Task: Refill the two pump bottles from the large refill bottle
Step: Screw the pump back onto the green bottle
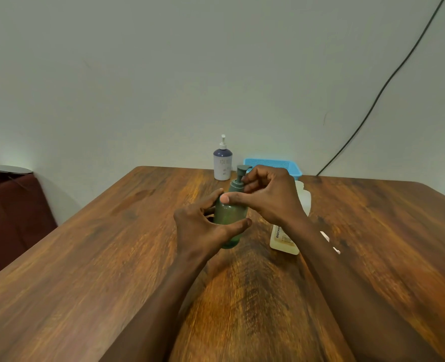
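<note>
Near the middle of the wooden table (111, 257), toward its far edge, the green pump bottle (229, 218) is stood upright and is gripped around its body by the left hand (203, 226), thumb on the near side and fingers wrapped behind. The right hand (271, 197) is closed around the collar just below the pump head (241, 170), in what is judged to be an unscrewing grip (the thread itself is hidden by the fingers).

Possible faults from this position:
- The bottle may be tipped if the collar is twisted while the left-hand grip is slack.
- The dip tube may drip onto the table when the pump is lifted out, should residue remain in it.
- The large refill bottle (286, 239), placed just behind the right wrist toward the right edge, may be knocked by the forearm during withdrawal; whether its cap is fitted cannot be told.

Count of items: two pump bottles (the green one in hand, and a white and blue pump bottle (222, 163) at the far edge); one refill bottle; one blue basket (273, 164) at the far edge; one black cable (373, 105) on the wall.
</note>
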Action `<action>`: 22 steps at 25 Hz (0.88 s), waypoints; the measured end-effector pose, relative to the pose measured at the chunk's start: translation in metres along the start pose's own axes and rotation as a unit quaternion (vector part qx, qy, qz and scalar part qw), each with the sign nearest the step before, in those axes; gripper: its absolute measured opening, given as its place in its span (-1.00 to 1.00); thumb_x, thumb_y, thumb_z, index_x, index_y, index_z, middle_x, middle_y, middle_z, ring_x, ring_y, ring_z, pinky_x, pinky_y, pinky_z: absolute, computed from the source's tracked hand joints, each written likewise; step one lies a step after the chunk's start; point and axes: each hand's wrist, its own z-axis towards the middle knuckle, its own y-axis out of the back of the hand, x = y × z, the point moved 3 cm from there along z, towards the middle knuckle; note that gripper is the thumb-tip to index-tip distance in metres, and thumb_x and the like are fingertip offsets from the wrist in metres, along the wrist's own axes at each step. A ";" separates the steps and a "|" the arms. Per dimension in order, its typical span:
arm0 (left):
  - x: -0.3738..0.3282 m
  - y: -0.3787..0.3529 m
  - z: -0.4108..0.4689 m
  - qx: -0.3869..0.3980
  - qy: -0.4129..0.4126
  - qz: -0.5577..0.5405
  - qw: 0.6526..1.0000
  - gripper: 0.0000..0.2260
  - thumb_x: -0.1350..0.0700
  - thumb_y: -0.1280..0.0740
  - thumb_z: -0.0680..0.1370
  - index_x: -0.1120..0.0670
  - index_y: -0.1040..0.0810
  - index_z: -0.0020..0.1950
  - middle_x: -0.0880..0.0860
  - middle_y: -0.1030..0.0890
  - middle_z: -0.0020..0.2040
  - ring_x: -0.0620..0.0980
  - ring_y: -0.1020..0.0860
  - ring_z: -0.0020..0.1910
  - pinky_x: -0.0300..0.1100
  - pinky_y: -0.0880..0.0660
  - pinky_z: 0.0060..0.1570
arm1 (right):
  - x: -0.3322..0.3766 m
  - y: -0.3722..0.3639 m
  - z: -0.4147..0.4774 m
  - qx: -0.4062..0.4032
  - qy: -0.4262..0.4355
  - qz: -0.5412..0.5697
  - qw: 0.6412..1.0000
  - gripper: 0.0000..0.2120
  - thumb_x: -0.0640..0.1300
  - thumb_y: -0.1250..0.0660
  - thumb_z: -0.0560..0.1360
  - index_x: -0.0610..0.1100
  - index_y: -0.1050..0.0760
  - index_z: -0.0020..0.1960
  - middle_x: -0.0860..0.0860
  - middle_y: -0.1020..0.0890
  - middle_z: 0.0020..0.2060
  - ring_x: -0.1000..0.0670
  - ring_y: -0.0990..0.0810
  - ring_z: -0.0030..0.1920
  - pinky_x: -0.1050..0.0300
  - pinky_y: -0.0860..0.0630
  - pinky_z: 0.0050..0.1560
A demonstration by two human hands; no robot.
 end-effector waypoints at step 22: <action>0.003 -0.009 -0.002 0.013 -0.013 -0.012 1.000 -0.27 -0.16 -0.67 0.30 0.03 -0.60 0.41 -0.07 -0.71 0.19 -0.20 -0.69 0.06 -0.34 -0.64 -0.07 | -0.003 -0.014 -0.001 0.083 0.002 0.152 0.985 -0.40 0.22 -0.55 0.41 0.22 -0.43 0.39 0.25 -0.64 0.13 0.40 -0.60 0.13 0.39 -0.59 0.05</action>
